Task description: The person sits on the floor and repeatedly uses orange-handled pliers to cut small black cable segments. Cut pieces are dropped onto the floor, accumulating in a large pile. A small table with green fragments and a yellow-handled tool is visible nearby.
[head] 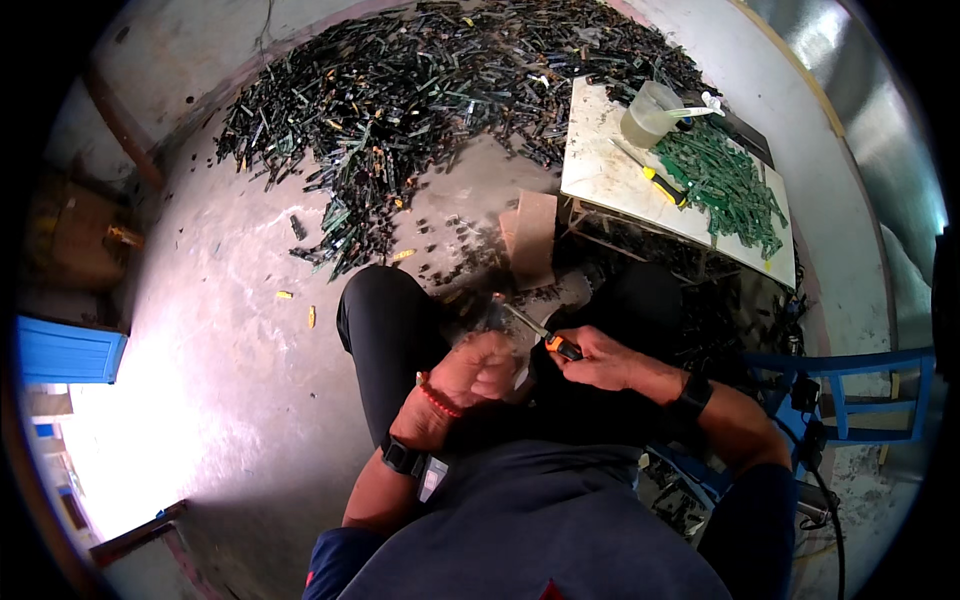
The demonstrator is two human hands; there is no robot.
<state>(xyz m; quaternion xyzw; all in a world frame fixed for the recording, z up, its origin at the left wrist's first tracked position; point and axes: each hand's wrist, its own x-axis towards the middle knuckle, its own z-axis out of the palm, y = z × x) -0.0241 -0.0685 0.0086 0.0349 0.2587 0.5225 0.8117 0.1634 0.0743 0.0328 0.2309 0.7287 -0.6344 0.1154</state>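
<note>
My left hand (pixel 487 369) is curled over my lap, blurred by motion, with a red bead bracelet at the wrist. A dark strip-like piece (pixel 493 311) with a reddish end rises from its fingers; blur hides its details. My right hand (pixel 600 358) grips the orange and black handle of a flat-bladed hand tool (pixel 536 324), possibly a chisel. The metal blade points up and left, its tip close to the dark piece; I cannot tell whether they touch. Something pale and glossy (pixel 521 375) shows between my hands, too blurred to name.
A large heap of dark strip-shaped parts (pixel 420 90) covers the floor ahead. On a low white table (pixel 600 169) are green circuit boards (pixel 727 180), a yellow-black screwdriver (pixel 660 184) and a plastic jug (pixel 649 116). Cardboard (pixel 534 240) leans nearby; a blue chair (pixel 840 367) stands at right.
</note>
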